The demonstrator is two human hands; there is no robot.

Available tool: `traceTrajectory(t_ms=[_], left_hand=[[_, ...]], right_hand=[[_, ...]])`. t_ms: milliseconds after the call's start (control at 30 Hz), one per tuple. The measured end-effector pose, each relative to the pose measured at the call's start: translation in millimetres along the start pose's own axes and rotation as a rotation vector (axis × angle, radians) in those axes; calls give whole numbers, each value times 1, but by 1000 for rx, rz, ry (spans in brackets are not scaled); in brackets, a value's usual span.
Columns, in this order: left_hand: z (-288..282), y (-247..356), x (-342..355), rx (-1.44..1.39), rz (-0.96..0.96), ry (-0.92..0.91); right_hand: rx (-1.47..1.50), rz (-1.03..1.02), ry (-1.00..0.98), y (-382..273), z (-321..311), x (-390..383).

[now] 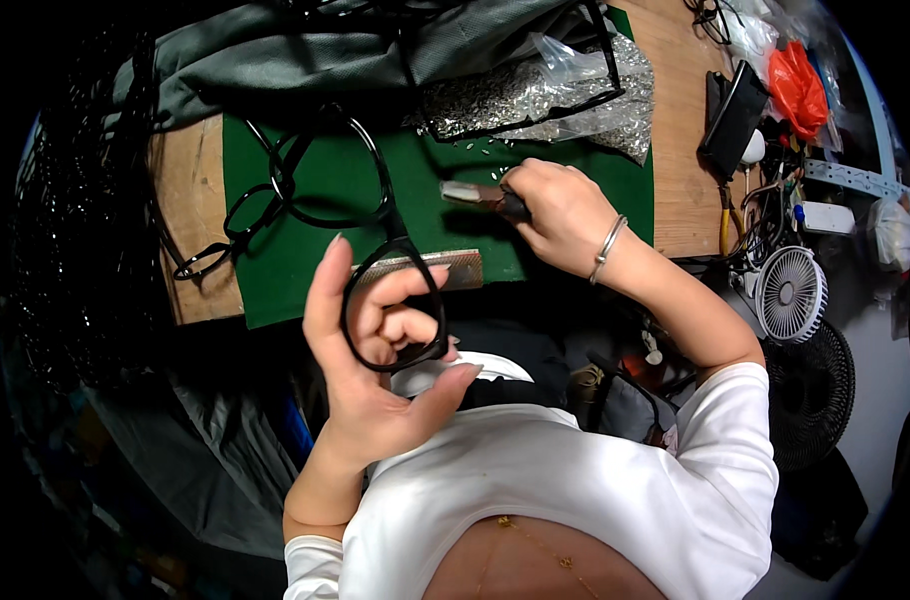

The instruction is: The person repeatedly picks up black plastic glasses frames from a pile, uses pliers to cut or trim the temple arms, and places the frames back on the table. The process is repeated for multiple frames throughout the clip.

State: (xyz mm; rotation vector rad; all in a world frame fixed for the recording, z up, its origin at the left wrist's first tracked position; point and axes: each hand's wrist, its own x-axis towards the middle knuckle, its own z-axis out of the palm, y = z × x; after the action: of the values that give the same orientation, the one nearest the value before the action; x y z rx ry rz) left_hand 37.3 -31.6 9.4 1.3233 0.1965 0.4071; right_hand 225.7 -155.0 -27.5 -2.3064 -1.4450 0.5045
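My left hand point(370, 370) holds a black round eyeglass frame point(387, 190) up by its near rim. The curled fingers show through that rim, while the index finger stretches along its outer side. The frame's other rim extends away over the green mat point(535, 240). My right hand point(560, 210) is closed around the dark handle of a tool with a flat, pale metal tip point(462, 192). That tip points left, apart from the frame. Several small silvery pieces point(495, 174) lie on the mat just beyond the tool. A patterned flat bar point(465, 268) sits at the mat's near edge.
An opened clear bag of small metal pieces point(630, 105) lies at the back, beside grey cloth point(305, 60). More black frames point(203, 262) rest at the left, near a dark hanging bundle point(85, 220). On the right are pliers point(727, 225), a black phone-like object point(735, 120) and fans point(790, 295).
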Motion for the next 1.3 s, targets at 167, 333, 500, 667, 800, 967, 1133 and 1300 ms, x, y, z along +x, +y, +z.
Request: traceTrajectory(t_ms=[167, 333, 500, 667, 800, 967, 1133, 1300], left_hand=[[12, -5, 9, 147, 77, 47], [35, -13, 21, 267, 140, 130], [41, -18, 23, 361, 181, 157], [40, -15, 24, 372, 153, 149], [27, 1, 24, 179, -34, 45], [14, 22, 22, 58, -128, 10], [-3, 36, 11, -164, -124, 82], [-9, 38, 11, -127, -187, 13]], right_hand=[[451, 199, -10, -37, -38, -15], [815, 121, 219, -65, -31, -38], [1110, 224, 228, -64, -20, -41], [1481, 496, -106, -64, -39, -32], [1395, 423, -214, -66, -41, -28], [1573, 360, -319, -75, -43, -21], [781, 69, -339, -61, -62, -26], [742, -1, -688, -70, -67, -23]])
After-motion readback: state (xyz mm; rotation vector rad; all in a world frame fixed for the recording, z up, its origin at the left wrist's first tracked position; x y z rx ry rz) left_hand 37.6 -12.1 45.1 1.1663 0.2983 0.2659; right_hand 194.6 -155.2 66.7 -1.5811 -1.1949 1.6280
